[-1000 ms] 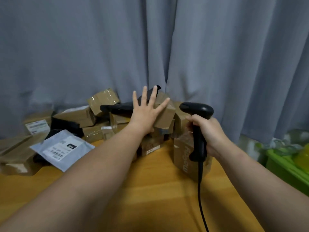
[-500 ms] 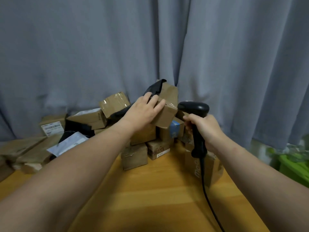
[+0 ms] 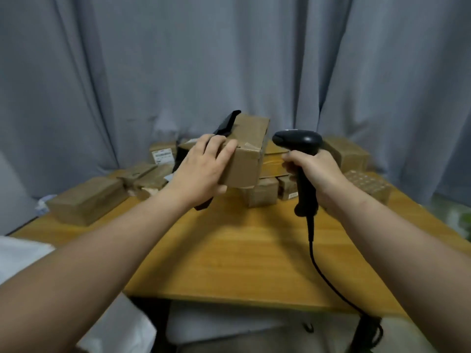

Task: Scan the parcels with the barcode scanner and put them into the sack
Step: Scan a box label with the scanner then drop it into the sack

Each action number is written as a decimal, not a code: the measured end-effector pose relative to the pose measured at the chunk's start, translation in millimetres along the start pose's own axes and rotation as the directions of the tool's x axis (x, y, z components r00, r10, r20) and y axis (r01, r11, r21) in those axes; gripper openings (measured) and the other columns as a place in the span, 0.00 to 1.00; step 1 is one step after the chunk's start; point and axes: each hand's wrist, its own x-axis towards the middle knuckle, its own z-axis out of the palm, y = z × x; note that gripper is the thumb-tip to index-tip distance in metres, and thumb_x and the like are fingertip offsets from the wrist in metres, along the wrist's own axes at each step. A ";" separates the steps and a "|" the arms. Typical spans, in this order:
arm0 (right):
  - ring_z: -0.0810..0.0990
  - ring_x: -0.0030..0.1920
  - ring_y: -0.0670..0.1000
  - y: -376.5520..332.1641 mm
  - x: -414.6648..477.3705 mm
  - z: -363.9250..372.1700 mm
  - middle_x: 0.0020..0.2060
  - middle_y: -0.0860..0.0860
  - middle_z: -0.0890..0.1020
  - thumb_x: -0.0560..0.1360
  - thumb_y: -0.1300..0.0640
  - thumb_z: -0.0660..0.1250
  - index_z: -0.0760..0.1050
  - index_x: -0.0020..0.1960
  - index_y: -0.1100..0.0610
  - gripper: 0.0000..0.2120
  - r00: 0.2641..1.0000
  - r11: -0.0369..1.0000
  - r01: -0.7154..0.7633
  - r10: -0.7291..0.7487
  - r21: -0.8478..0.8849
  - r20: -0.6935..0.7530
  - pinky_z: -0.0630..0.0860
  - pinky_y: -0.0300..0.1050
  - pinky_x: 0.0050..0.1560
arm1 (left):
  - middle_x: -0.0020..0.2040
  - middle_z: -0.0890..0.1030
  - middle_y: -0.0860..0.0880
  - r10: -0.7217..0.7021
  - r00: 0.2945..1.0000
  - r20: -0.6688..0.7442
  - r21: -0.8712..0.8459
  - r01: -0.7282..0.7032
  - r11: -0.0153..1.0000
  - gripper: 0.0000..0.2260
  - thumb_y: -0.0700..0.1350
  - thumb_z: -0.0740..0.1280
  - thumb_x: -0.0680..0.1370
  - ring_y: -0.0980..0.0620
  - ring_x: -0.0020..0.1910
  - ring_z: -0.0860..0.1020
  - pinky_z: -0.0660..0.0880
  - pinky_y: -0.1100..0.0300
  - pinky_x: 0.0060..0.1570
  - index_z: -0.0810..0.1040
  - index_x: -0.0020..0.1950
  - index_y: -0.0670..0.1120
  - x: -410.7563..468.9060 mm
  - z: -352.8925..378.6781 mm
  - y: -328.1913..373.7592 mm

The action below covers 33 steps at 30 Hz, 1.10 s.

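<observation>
While the left hand [image 3: 204, 171] grips 1 brown cardboard box [image 3: 246, 154] by its near-left end, fingers curled over the top edge and thumb underneath, the box hangs clear above the table [image 3: 242, 253], long axis running away from the camera, taped end facing us.

1 black flat packet [image 3: 226, 124] pokes up past the fingertips and shows again below the wrist, pressed along the box's left side. Can't tell if the hand holds it too.

R hand [image 3: 314, 171] is clenched round the handle of 1 black barcode scanner [image 3: 297, 142]. The handle is upright and the head is turned left toward the held box: close beside its right face, not touching. 1 black cable [image 3: 314, 261] drops from the handle base, crosses the tabletop and goes over the near edge.

Pile of parcels along the far side of the table, approx 9 that I can separate (blurry):
- L group, 4: big box [image 3: 86, 200] at the left corner, 2 flat tilted ones [image 3: 146, 174] next to it, 1 box with a white label [image 3: 163, 154] at the back.
- Centre, 3: flat box [image 3: 274, 161] behind the held one, 2 small boxes [image 3: 261, 193] beneath it.
- R group, 2: plain box [image 3: 346, 154] and 1 bubble-wrapped parcel [image 3: 368, 184] in front of it.

Grey curtain [image 3: 229, 59] fills the whole background. White material [image 3: 25, 256] lies lower left, below table level; can't tell what it is.
</observation>
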 end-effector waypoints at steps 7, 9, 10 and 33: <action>0.81 0.44 0.51 40.7 -53.9 39.1 0.41 0.53 0.82 0.73 0.60 0.71 0.79 0.50 0.58 0.06 0.993 0.989 -0.110 0.104 0.103 0.060 0.77 0.44 0.44 | 0.69 0.65 0.40 -0.055 0.963 0.266 -0.093 0.082 0.992 0.42 0.53 0.76 0.66 0.40 0.69 0.61 0.60 0.47 0.70 0.60 0.74 0.42 -90.7 -2.4 23.0; 0.81 0.44 0.51 52.6 -64.4 43.6 0.40 0.53 0.82 0.73 0.60 0.71 0.79 0.50 0.57 0.07 0.986 0.979 -0.158 0.149 0.131 0.074 0.78 0.48 0.49 | 0.68 0.66 0.41 -0.147 0.947 0.287 -0.171 0.201 0.965 0.43 0.55 0.75 0.66 0.42 0.68 0.63 0.61 0.48 0.70 0.60 0.74 0.41 -102.7 -1.1 21.8; 0.81 0.44 0.51 57.4 -68.9 44.3 0.40 0.53 0.82 0.73 0.61 0.71 0.79 0.51 0.57 0.07 0.983 0.973 -0.176 0.165 0.146 0.082 0.78 0.48 0.49 | 0.67 0.67 0.43 -0.211 0.929 0.304 -0.203 0.280 0.938 0.43 0.57 0.75 0.66 0.43 0.67 0.64 0.60 0.48 0.70 0.60 0.73 0.42 -106.3 0.4 19.6; 0.82 0.54 0.53 129.3 -125.0 55.8 0.49 0.53 0.84 0.74 0.60 0.70 0.75 0.57 0.57 0.13 0.908 0.840 -0.413 0.411 0.353 0.085 0.78 0.52 0.59 | 0.56 0.75 0.49 -0.499 0.618 0.607 -0.627 0.759 0.178 0.15 0.56 0.68 0.75 0.52 0.51 0.76 0.75 0.57 0.45 0.68 0.54 0.51 -145.3 -16.6 50.4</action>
